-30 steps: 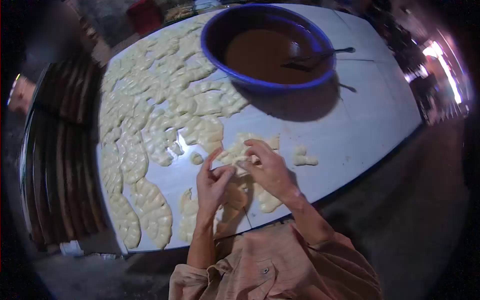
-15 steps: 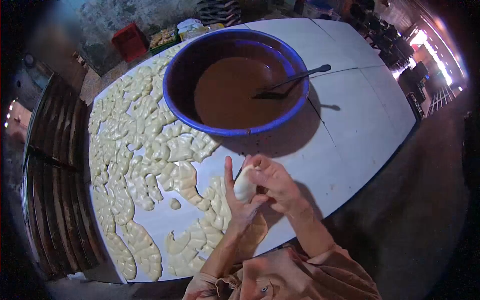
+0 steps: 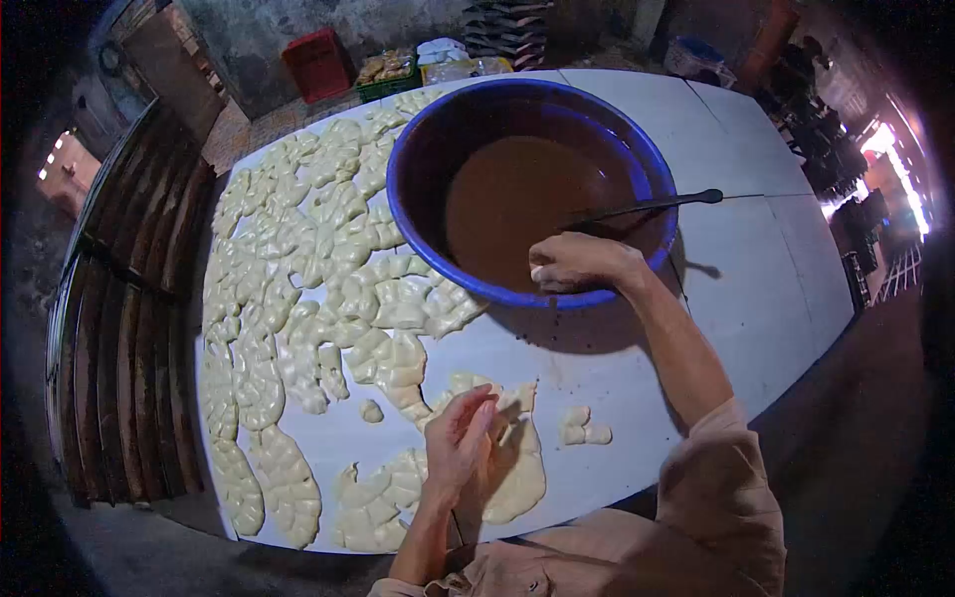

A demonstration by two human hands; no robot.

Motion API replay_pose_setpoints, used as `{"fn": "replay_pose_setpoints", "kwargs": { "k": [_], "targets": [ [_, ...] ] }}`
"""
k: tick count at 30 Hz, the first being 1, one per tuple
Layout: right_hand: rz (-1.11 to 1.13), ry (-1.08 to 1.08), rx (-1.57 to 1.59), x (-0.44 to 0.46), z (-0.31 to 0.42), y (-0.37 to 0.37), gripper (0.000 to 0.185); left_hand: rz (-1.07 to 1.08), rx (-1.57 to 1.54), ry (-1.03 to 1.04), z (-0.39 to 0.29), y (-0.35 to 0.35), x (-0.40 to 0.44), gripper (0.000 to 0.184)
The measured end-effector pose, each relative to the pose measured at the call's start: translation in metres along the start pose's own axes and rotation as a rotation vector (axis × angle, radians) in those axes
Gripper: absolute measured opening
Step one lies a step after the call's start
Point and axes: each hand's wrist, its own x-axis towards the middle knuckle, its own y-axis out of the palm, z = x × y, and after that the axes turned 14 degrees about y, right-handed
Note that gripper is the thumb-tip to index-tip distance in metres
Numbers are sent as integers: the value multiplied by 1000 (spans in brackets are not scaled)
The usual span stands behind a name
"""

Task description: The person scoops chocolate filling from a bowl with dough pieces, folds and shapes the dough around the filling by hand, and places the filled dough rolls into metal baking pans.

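Note:
My right hand (image 3: 585, 264) is at the near rim of a large blue basin (image 3: 438, 261), its fingers closed together and pointing down. Something pale shows at its fingertips, but what they hold is hidden. Inside the basin is a smooth brown mass (image 3: 517, 189), with a dark long-handled utensil (image 3: 686, 200) leaning on the right rim. My left hand (image 3: 460, 438) hovers palm inward over a flattened dough sheet (image 3: 517, 488), thumb and fingers apart, nothing visible in it. To its right lies a small folded piece of dough (image 3: 584, 428) on the white table.
Many pale dough pieces (image 3: 269, 378) cover the table's left half. One small dough ball (image 3: 371, 411) sits among them. Dark slatted racks (image 3: 129, 328) stand left of the table (image 3: 736, 298). A red crate (image 3: 318, 65) and a green crate (image 3: 388, 85) are behind it.
My hands, earlier together around a pale dough piece, have separated. The right hand moved up to the basin; the left stays lower over the dough. The small folded dough piece now shows on the table.

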Motion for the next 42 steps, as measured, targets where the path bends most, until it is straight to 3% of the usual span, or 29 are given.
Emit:
{"fn": "replay_pose_setpoints", "kwargs": {
  "k": [3,5,7,10,13,17,18,21,25,28,31,33,37,42],
  "targets": [
    [9,46,97,-10,6,-5,31,-41,-139,57,16,9,5,27],
    [9,65,244,-19,13,-10,32,79,-3,72,10,13,15,27],
    [72,-26,726,-23,5,-10,26,159,95,80,-2,20,25,27],
    [222,-174,1350,-53,6,-17,17,208,-95,119,-4,39,44,34],
    [38,-284,1557,-73,12,2,16,235,-347,75,-28,68,59,42],
    [-80,-204,1687,-105,17,42,15,309,-756,28,-29,89,62,48],
    [-116,-120,1748,-115,20,50,13,254,-797,25,-32,92,56,41],
    [-165,-133,1760,-130,7,86,14,195,-668,-46,-8,86,45,33],
    [-237,-104,1523,-153,8,112,30,67,-618,-139,7,78,40,26],
    [-690,-127,916,-153,16,131,41,16,-582,-81,15,81,37,24],
    [-824,-18,672,-158,26,134,47,-3,-546,-53,16,86,34,24],
    [-841,-25,679,-159,28,139,45,20,-507,-18,8,89,31,25],
    [-869,-22,780,-151,17,157,31,77,-209,255,5,87,30,26],
    [-687,-6,1194,-144,9,170,20,185,-310,64,0,90,33,37]
  ]
}}
